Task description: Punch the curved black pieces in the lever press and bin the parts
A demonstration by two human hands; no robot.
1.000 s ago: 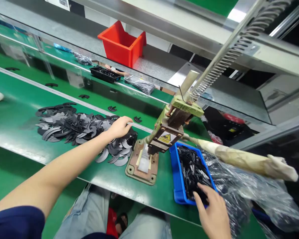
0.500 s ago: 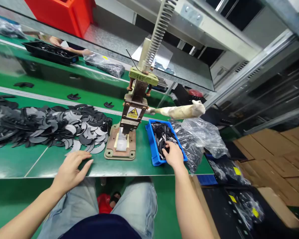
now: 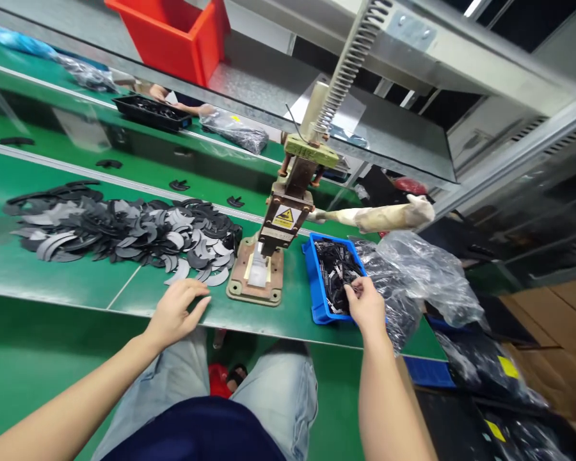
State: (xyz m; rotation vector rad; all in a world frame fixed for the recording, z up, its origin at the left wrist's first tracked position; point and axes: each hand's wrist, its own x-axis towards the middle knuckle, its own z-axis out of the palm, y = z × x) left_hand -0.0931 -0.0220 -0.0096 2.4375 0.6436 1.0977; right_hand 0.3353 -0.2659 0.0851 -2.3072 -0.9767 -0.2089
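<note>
My open, empty left hand (image 3: 177,312) has come off the pile (image 3: 129,232), frame left; my right hand (image 3: 368,306), fingers bunched in the box (image 3: 315,282), frame right, seems the picker, grip unclear.

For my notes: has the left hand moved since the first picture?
Yes: against the press, the left hand moved from the pile toward the near edge of the table.

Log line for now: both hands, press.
left hand: open, at front of green table | right hand: over blue bin, at black parts, grip unclear | press: between curved pieces and blue bin
</note>
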